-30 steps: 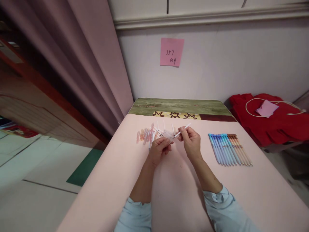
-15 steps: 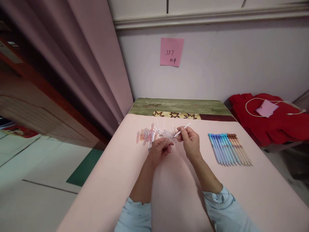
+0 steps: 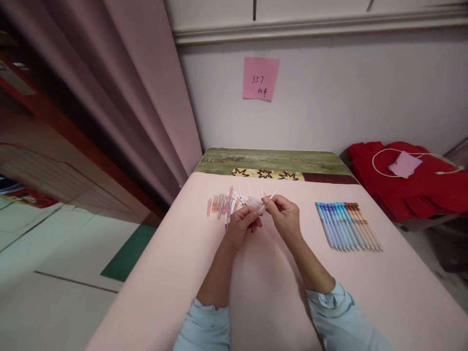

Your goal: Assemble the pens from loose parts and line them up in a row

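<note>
The pen refill (image 3: 271, 196), a thin white rod, is pinched in the fingers (image 3: 269, 202) of the right hand (image 3: 285, 219), held just above the pink bench (image 3: 263, 297) near its far middle. Its long axis runs on a slant: the upper end points up, away from the person and to the right, while the lower end slopes down and left toward the left hand (image 3: 241, 226). The right hand's fingers are closed on the refill about midway along it, so a short length sticks out past the fingertips.

The left hand lies just beside the right, on the side the lower tip points to. Its fingers are curled shut, and their tips meet the refill's lower end. Whether they clasp that end or some small separate part is too small to tell.

Just beyond the left hand lies a loose heap of white refills (image 3: 250, 199) and clear pinkish pen barrels (image 3: 219, 204). Well apart to the right, a row of blue and brown pens (image 3: 347, 224) lies side by side, their tips toward the person.
</note>
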`<state>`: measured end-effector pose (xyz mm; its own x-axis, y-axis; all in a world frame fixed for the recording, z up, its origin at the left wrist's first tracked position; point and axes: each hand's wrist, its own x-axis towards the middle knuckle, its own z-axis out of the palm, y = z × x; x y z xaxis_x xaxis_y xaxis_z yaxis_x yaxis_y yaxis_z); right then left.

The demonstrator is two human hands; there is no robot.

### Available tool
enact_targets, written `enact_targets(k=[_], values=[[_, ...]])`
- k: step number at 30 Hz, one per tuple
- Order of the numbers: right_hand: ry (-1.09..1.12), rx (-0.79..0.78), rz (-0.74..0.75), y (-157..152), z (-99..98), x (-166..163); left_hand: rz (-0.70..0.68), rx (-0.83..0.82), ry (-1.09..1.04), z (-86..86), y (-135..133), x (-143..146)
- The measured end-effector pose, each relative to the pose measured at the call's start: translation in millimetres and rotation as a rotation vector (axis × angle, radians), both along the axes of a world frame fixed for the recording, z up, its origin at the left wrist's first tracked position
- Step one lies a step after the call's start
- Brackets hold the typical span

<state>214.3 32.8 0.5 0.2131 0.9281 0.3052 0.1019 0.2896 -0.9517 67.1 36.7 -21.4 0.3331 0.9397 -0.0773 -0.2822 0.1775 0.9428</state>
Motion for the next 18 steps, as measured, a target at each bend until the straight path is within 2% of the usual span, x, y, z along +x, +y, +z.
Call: enact_targets(k=[4, 6, 8, 13, 15, 18], values=[[-0.014, -0.102, 0.076, -1.1, -2.1, -4.0, -0.11, 0.048, 0.005, 4.1, -3.7, 1.7], [0.032, -0.153, 0.128, -0.8, -3.6, -5.1, -0.12, 0.063, -0.011, 4.3, -3.9, 2.8], [0.065, -0.151, 0.134, 0.5, -6.2, -4.7, -0.037, 0.075, -0.041, 2.7, -2.2, 3.2], [0.028, -0.133, 0.07, 3.3, -19.5, -7.3, 0.371, 0.09, -0.102, -6.3, 6.0, 0.5], [0.066, -0.14, 0.1, 2.0, -26.6, -14.8, 0.434, 0.073, -0.12, -8.5, 7.7, -0.2], [0.147, -0.124, 0.142, -2.0, -36.9, -29.8, 0.431, 0.021, -0.141, -8.5, 8.1, 0.5]])
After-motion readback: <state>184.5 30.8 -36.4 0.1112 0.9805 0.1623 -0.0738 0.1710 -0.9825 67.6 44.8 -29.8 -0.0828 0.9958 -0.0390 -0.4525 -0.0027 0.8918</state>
